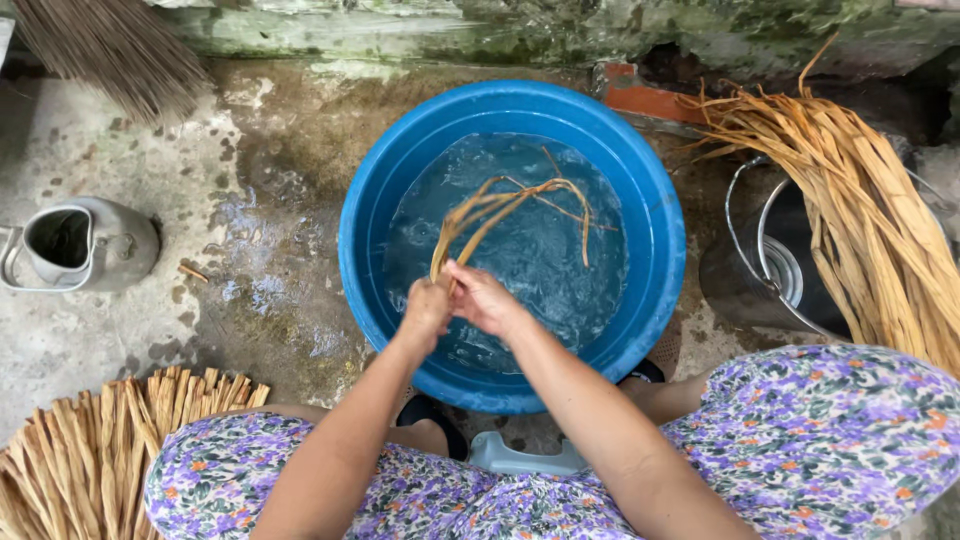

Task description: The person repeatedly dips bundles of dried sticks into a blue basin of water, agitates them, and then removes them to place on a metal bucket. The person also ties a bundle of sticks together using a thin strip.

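A wide blue basin (512,245) of water is sitting at the centre, the person crouching just below it. Right of the basin, a long bundle of dry strips (860,220) is draping over a metal bucket (770,260). Over the basin's near side, the left hand (425,312) and right hand (482,298) are both closing tightly around a few wet fibre strips (500,205), whose far ends are arching over the water. Twisting too hard could probably snap the strips; a wet grip could let them slip.
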### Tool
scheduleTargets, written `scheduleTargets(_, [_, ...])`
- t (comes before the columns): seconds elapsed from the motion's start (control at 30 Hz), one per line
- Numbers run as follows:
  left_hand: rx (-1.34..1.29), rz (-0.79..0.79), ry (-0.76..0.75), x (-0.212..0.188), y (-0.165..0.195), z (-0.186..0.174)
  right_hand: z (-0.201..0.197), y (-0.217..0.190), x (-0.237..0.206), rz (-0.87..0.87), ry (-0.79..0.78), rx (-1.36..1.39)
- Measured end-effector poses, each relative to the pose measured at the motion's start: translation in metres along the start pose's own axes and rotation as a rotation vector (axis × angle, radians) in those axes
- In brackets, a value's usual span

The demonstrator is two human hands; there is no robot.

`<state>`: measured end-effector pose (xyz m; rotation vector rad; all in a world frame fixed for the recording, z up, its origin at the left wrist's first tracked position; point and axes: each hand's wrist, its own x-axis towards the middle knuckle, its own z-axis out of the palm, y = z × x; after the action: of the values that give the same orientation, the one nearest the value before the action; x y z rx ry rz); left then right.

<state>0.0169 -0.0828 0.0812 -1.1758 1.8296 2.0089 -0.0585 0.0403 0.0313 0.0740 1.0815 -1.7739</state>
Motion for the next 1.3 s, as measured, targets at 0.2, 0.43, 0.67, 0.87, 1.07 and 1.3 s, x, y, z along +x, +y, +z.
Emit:
scheduleTargets(0.2, [0.674,0.278,-0.248,-0.052,-0.052,0.065,-0.062,0.003,0.004,-0.149,0.268,0.323])
scheduleTargets(0.43, [0.204,0.145,-0.227,-0.043,-0.009,0.023,-0.084,-0.048,-0.022,-0.072,0.265,0.323])
scheduleTargets(0.67, [0.303,-0.06,-0.247,0.009,-0.025,0.012,-0.001,0.003,-0.009,-0.066,-0.07,0.029])
scheduleTargets(0.87, [0.533,0.122,-0.157,0.025,-0.008,-0.023,-0.027,-0.013,-0.007,-0.093,0.204,-0.048])
scheduleTargets(1.07, [-0.324,0.075,-0.388,0.022,0.024,-0.029,0.039,-0.001,-0.022,-0.239,0.042,-0.444])
scheduleTargets(1.3, [-0.784,0.244,-0.157,0.05,0.038,-0.038,0.042,-0.021,-0.044,-0.052,-0.005,-0.519])
